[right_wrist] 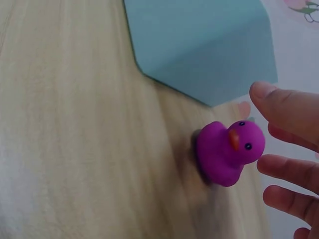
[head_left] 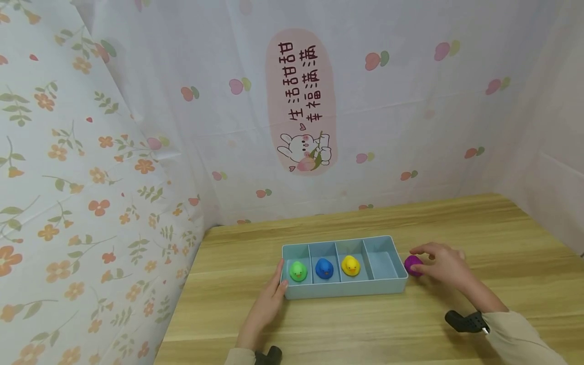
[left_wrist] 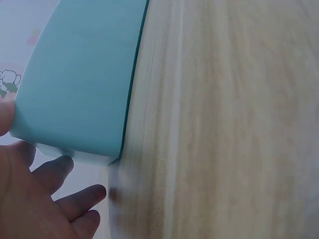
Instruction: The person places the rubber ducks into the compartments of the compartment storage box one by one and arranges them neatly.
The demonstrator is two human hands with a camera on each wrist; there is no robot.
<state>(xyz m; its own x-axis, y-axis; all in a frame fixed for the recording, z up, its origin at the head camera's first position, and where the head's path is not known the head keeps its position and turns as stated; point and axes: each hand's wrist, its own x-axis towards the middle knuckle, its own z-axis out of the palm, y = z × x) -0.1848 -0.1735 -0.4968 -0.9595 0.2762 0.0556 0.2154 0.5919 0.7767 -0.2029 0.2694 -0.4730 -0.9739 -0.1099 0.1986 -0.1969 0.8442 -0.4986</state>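
A pale blue divided box (head_left: 345,289) stands on the table. A green duck (head_left: 298,271), a blue duck (head_left: 324,268) and a yellow duck (head_left: 351,265) sit in its first three compartments from the left; the rightmost holds nothing. My left hand (head_left: 269,300) grips the box's near left corner, thumb at the front rim and fingers (left_wrist: 62,167) against the end wall. Just outside the right end, a purple duck (right_wrist: 227,154) stands on the table. My right hand (head_left: 444,264) is over it with thumb and fingers spread; a fingertip is close to its head, contact unclear.
The wooden table (head_left: 347,329) runs back to a printed white curtain (head_left: 410,126). Another floral curtain (head_left: 91,203) hangs along the left side. A black wrist camera (head_left: 465,322) sits under the right forearm, another (head_left: 269,356) by the left sleeve.
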